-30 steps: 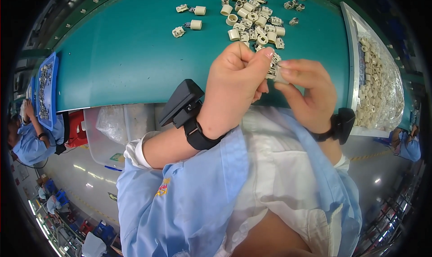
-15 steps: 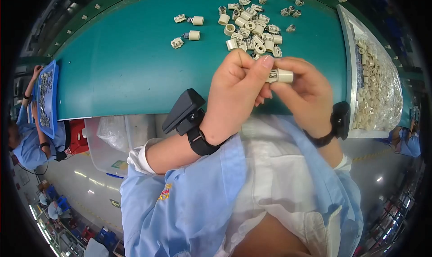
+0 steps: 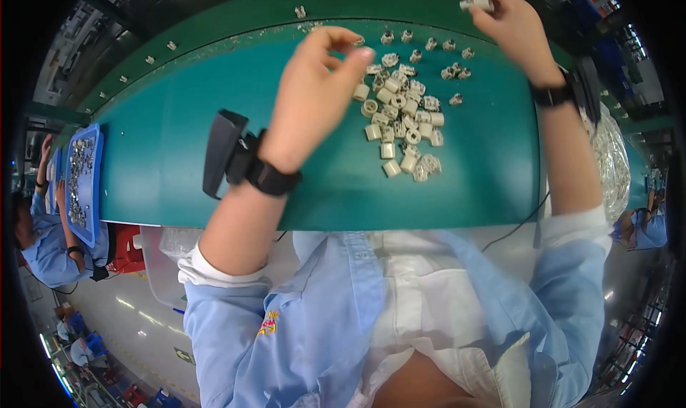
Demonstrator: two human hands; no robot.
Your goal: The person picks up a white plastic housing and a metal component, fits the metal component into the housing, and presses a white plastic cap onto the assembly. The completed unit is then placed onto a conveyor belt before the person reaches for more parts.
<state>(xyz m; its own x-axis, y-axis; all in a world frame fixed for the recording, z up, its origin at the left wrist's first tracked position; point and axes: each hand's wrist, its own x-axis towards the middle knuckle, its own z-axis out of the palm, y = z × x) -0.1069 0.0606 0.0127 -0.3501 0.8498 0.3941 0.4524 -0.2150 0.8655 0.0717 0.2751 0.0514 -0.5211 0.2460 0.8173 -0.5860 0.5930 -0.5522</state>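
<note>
My right hand [image 3: 504, 18] is up at the far right, over the green ledge behind the table. Its thumb and fingers pinch a cream cylindrical socket [image 3: 483, 5], with a narrower core sticking out on its left. My left hand [image 3: 311, 93] reaches over the table left of the pile, thumb and forefinger apart. Its forefinger tip is at a small upright core [image 3: 359, 42] in the far row; whether they touch, I cannot tell. A loose pile of cream sleeves and cores [image 3: 400, 108] lies to the right of that hand. Several small cores [image 3: 431, 44] stand in a row beyond it.
A clear plastic bag [image 3: 613, 158] lies at the right table end, partly behind my right arm. At far left, a person in blue [image 3: 50, 229] sits by a blue tray [image 3: 93, 186] of small parts. A few pieces [image 3: 171, 45] stand along the ledge.
My hands have separated. The right one moved far and right with the assembled socket; the left moved left and away from me. Two sleeve-and-core pairs on the left are no longer seen there.
</note>
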